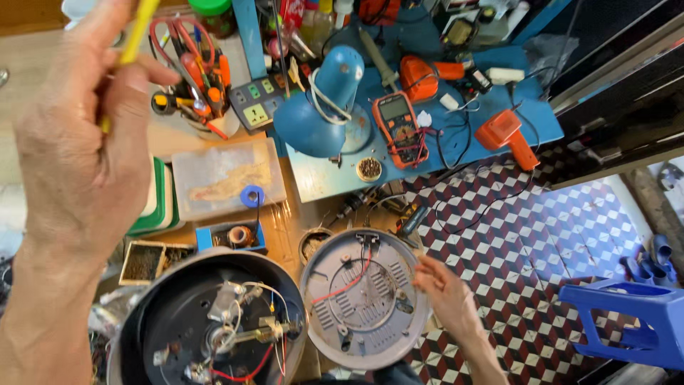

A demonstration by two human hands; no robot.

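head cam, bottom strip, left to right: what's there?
left hand raised, gripping a yellow tool → opened black appliance body with exposed wiring → round grey base plate with a red wire → right hand on the plate's right edge → patterned floor tiles → blue plastic stool

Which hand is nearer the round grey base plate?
Right. The right hand touches the grey plate at its right edge; the left hand is raised well up-left, holding a yellow tool.

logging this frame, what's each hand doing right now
left hand: closed on a yellow tool handle
right hand: holding the grey round base plate
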